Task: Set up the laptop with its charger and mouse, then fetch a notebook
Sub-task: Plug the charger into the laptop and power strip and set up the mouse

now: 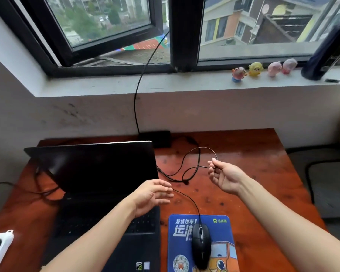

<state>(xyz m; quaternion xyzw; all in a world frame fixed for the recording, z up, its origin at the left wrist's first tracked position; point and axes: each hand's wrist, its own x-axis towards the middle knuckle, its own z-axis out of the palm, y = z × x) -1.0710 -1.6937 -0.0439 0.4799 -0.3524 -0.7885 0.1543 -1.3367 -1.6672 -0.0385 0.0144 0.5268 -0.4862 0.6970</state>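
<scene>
1. Mouse (201, 245) sits on blue pad (178, 219), just right of the open laptop (98, 173) on the counter (253, 163). Its cable (199, 214) runs up toward the hands.
2. Right hand (227, 176) pinches a slack cable loop. Left hand (151, 195) is blurred at the cable, fingers extended; cannot tell if it grips.
3. Risk: loose loops beside the laptop could knot if drawn taut.
4. Risk: a hard tug may drag the mouse off the pad.
</scene>
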